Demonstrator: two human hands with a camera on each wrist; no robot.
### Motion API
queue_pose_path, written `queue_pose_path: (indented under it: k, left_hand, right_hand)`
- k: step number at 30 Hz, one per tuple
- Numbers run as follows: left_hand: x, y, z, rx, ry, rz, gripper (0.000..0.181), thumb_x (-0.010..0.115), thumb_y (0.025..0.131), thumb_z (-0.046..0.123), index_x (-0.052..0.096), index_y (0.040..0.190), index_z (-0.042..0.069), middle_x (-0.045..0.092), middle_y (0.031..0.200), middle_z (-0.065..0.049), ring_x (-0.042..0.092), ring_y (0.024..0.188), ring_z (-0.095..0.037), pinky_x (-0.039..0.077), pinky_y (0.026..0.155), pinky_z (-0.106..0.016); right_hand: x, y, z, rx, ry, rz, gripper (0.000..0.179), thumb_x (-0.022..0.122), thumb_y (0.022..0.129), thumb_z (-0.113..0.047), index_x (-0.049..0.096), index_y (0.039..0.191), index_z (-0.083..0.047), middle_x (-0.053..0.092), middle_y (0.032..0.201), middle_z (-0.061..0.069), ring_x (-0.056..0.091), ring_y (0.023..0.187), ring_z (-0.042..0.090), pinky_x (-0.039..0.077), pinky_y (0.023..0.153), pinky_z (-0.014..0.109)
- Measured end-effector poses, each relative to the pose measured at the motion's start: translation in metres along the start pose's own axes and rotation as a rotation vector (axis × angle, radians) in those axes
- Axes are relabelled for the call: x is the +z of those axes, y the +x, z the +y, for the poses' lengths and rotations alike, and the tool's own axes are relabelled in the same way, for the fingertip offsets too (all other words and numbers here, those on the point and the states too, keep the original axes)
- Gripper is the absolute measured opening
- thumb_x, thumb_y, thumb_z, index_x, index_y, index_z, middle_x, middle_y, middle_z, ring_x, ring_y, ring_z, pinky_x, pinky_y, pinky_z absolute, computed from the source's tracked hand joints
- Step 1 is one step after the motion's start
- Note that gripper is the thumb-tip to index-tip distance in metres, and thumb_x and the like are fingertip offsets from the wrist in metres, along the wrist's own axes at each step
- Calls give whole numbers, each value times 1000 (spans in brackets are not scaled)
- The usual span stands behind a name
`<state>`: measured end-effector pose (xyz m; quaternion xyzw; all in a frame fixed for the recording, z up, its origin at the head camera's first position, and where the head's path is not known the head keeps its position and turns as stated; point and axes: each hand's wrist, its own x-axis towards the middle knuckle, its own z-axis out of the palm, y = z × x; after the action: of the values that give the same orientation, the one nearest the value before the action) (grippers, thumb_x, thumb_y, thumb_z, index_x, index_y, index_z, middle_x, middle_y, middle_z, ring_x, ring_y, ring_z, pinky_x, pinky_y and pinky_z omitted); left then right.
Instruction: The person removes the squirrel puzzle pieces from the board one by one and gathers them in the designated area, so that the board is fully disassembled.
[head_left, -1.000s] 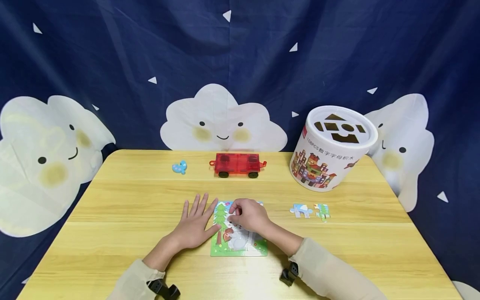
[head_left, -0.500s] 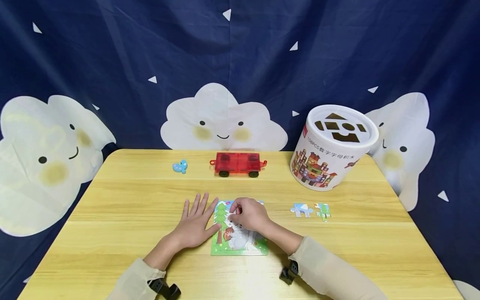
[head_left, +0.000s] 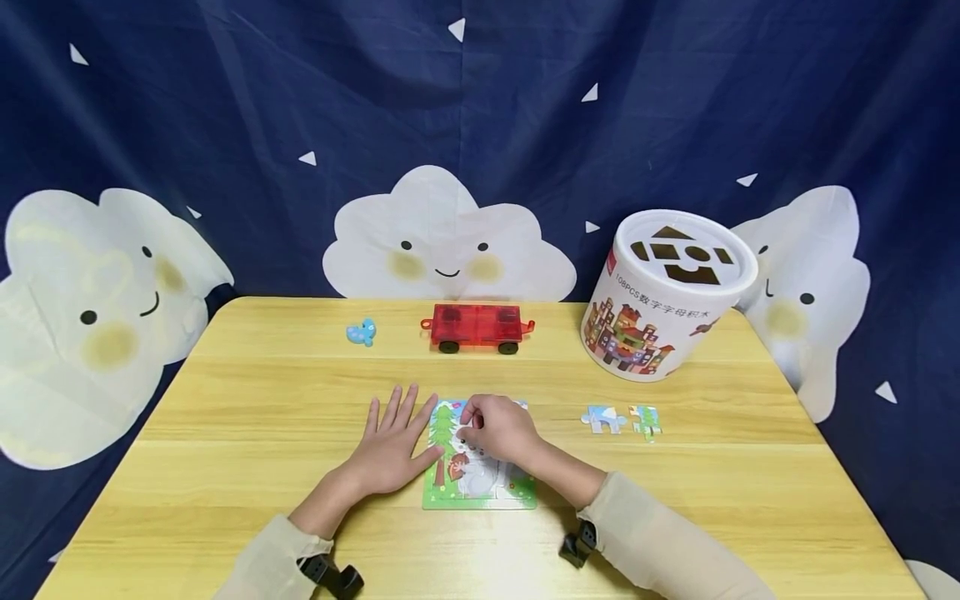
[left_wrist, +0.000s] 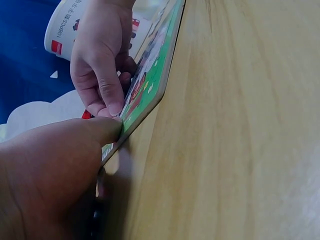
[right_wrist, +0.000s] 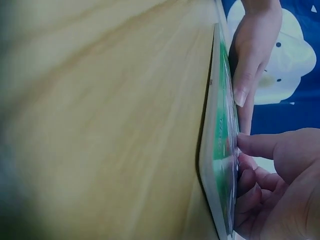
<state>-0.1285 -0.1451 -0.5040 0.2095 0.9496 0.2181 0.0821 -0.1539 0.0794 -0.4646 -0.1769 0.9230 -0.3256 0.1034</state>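
A picture jigsaw puzzle [head_left: 480, 503] lies on the table, showing a green tree and a pale grey animal with something brown. My left hand [head_left: 386, 458] rests flat at its left side, fingers spread. In the left wrist view the left thumb [left_wrist: 110, 129] touches the board's edge. Over the upper middle bends my right hand [head_left: 501, 429], its thumb and index finger pinching a puzzle piece [head_left: 471, 451] at the animal's face, mostly covered by the hand. The right wrist view shows that thumb [right_wrist: 252, 144] right at the puzzle's surface, other fingers curled.
Two loose pieces, one blue and white [head_left: 603, 419] and one with a green tree [head_left: 646, 422], lie to the right. Toward the back are a small blue toy animal [head_left: 362, 332], a red toy wagon [head_left: 476, 325] and a white block bucket [head_left: 645, 317].
Both hands stay where they were, the right thumb and index finger still at the same spot on the puzzle. Only a slight shift of the whole head view shows.
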Motion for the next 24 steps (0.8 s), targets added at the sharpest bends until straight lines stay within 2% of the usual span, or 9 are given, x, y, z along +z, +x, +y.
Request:
queue_pose_path:
  k: [5, 10, 18, 24]
  left_hand:
    - [-9, -2, 8, 3, -35, -23, 79, 51, 103, 52, 23, 163, 9, 4, 169, -23, -6, 154, -44, -12, 117, -65]
    - [-17, -3, 15, -13, -17, -52, 77, 53, 103, 48, 23, 163, 8, 5, 168, -24, -4, 154, -45, -10, 117, -67]
    - [-5, -1, 5, 29, -57, 8, 79, 48, 103, 54, 22, 163, 9, 4, 168, -25, -7, 154, -45, -15, 116, -65]
    - [-3, 0, 4, 12, -44, 11, 79, 50, 103, 54, 23, 163, 10, 4, 169, -22, -6, 155, -43, -13, 117, -64]
  right_hand:
    - [-1, 0, -1, 8, -5, -19, 17, 81, 89, -21, 65, 85, -17, 53, 68, -7, 46, 56, 7, 36, 52, 23]
    - [-2, 0, -2, 19, -12, -32, 16, 80, 90, -21, 66, 86, -17, 53, 68, -7, 46, 56, 7, 36, 53, 23]
    - [-1, 0, 0, 6, -17, -22, 15, 80, 90, -21, 66, 87, -15, 52, 68, -7, 45, 56, 8, 35, 53, 23]
    - [1, 2, 1, 6, -39, -30, 13, 78, 92, -21, 67, 89, -15, 52, 68, -7, 45, 57, 7, 35, 54, 23]
